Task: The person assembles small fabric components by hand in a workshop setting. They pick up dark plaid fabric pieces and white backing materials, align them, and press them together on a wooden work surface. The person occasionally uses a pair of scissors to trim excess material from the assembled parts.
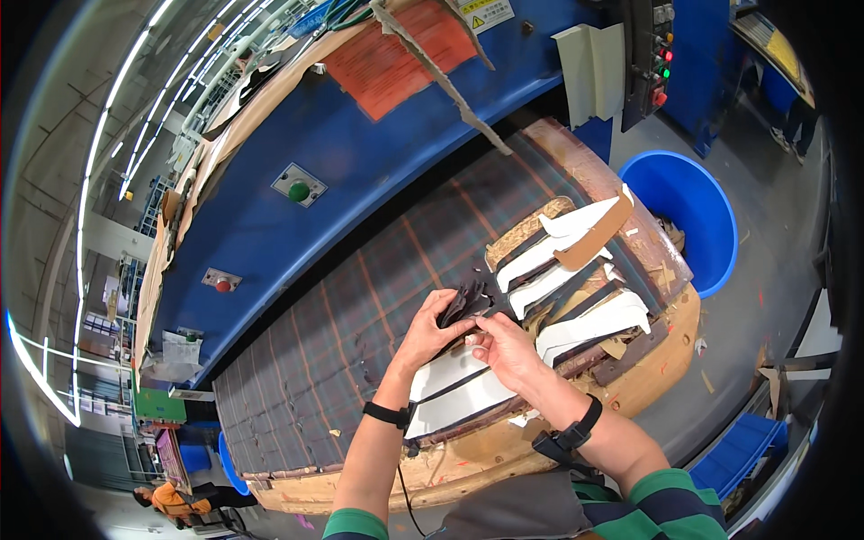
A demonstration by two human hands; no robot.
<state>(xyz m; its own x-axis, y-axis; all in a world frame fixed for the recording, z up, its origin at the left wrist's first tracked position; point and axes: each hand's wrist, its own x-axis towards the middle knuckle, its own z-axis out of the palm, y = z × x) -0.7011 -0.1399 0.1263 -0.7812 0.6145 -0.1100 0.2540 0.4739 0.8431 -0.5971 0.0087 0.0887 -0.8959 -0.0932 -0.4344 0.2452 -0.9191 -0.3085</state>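
Right at the middle of the frame sat the thin, dark, ragged-edged bundle of flexible pieces, up above the work surface, and the left hand had it, fingers closed around its left side. In from the right came the bare right hand, fingers curled and bunched at the bundle's near edge; whether they pinched a piece or only touched, I couldn't tell.

And here was the delicate part: handling it well, in my judgement, called for a firm left hold low on the bundle, with the right fingertips working one layer at a time, lest the thin pieces crease or slip.

Just below and right of the hands lay white, curved, flat cut pieces, with a tan-brown curved strip across the upper ones. Beneath, a dark plaid sheet with orange lines ran toward the lower left. Above loomed the big blue machine panel; at right stood a round blue plastic bin.
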